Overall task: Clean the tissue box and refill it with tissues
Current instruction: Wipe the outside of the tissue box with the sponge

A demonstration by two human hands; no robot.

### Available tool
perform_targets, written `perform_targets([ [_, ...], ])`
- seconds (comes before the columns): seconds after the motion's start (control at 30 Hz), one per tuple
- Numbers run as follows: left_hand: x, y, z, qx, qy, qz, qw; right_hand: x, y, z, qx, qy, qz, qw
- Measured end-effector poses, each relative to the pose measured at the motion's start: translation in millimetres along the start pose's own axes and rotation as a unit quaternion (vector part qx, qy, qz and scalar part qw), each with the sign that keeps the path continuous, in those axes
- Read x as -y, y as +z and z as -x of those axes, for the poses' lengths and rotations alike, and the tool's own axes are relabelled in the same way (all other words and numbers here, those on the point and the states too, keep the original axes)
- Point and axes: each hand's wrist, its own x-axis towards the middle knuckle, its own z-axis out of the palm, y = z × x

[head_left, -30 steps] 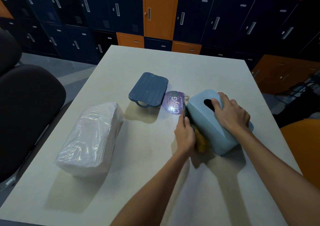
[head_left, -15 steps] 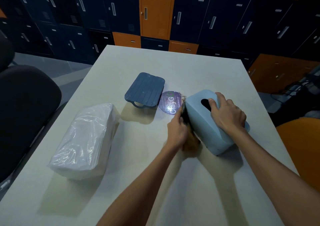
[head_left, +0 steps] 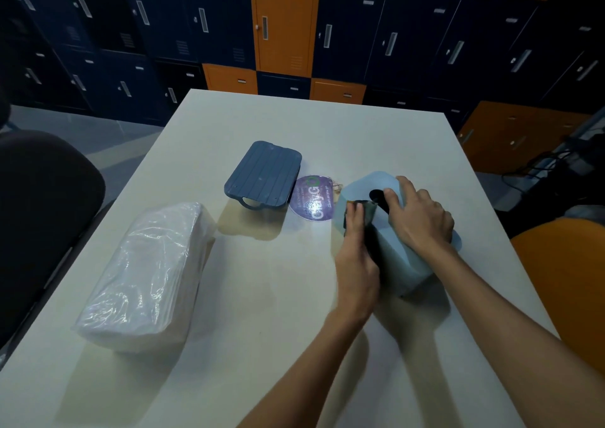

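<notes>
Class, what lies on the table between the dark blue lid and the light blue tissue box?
A round purple printed disc, shown in the head view.

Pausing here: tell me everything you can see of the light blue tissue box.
The light blue tissue box looks like smooth plastic, with rounded corners and a dark oval slot in its top. It sits tilted on the right side of the table, slot face toward the camera. The right hand grips it from above, fingers at the slot; the left hand holds a dark cloth against its left face. Its inside is hidden.
</notes>
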Motion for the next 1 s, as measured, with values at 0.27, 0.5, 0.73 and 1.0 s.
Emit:
perform_targets([
  [0.27, 1, -17, -55, -0.017, -0.158, -0.011, 0.987, -1, 0, 0, 0.0, -0.002, 0.0, 1.0],
  [0.5, -8, 5, 6, -0.041, -0.129, 0.013, 0.991, -1, 1, -1, 0.002, 0.004, 0.0, 1.0],
  [0.73, -11, -4, -59, -0.021, -0.267, 0.007, 0.964, -3, 1, -3, -0.003, 0.025, -0.003, 1.0],
  [1.0, -19, 5, 2, 0.028, -0.211, -0.041, 0.976, -3, 2, -4, -0.002, 0.034, 0.004, 0.999],
])
